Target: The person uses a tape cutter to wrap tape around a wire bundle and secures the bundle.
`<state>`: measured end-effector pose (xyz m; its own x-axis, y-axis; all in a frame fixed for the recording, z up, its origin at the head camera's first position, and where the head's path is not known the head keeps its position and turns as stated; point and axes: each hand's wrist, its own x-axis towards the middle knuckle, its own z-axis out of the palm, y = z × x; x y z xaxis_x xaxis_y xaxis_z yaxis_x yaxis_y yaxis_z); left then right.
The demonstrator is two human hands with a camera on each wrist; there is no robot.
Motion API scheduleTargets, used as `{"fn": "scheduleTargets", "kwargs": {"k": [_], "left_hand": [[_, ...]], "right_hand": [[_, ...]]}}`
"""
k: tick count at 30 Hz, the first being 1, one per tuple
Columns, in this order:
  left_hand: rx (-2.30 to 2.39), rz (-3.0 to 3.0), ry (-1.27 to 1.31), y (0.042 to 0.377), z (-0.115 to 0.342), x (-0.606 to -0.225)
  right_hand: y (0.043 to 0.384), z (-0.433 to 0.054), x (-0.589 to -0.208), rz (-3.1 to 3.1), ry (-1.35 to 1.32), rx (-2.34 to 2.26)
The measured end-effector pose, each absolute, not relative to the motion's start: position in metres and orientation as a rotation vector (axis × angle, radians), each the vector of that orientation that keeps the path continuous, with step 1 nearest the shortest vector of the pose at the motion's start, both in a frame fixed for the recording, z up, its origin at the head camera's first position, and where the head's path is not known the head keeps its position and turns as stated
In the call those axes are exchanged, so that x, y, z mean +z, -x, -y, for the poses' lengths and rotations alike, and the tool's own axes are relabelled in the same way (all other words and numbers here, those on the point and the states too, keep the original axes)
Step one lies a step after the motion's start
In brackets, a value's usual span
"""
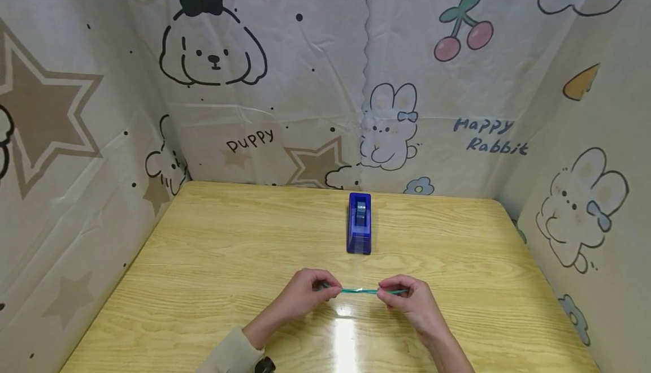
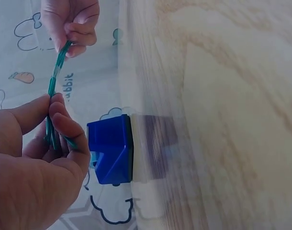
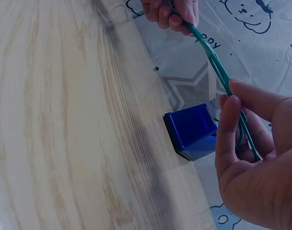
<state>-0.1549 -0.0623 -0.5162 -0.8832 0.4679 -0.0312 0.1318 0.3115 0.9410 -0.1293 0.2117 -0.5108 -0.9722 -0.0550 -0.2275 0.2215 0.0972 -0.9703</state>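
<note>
A thin bundle of green cord (image 1: pixel 367 291) is stretched level between both hands, in front of a blue tape dispenser (image 1: pixel 359 237). My left hand (image 1: pixel 308 292) pinches one end between thumb and fingers. At the other end my right hand (image 1: pixel 409 299) pinches it the same way, and loose strands (image 3: pixel 251 141) trail into the palm. A shiny bit of clear tape (image 1: pixel 359 290) shows at the middle of the cord. In the right wrist view, a pale tape strip (image 3: pixel 212 86) spans between the dispenser's toothed edge and the cord.
The dispenser stands on a light wood-grain table (image 1: pixel 229 237), its cutting end toward me. Behind and along both sides hangs a printed cloth (image 1: pixel 305 79) with cartoon animals and stars. A small black object (image 1: pixel 265 365) shows beside the left sleeve (image 1: pixel 235 353).
</note>
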Motion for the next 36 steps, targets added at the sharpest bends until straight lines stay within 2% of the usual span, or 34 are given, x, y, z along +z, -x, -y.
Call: {"fn": "scheduleTargets", "kwargs": {"k": [14, 36], "left_hand": [[1.584, -2.306, -0.546, 0.156, 0.064, -0.514], [1.446, -2.235, -0.497, 0.17, 0.062, -0.525]], "right_hand": [[0.136, -0.217, -0.513, -2.089, -0.053, -1.79], [0.138, -0.222, -0.517, -2.158, -0.027, -1.845]]}}
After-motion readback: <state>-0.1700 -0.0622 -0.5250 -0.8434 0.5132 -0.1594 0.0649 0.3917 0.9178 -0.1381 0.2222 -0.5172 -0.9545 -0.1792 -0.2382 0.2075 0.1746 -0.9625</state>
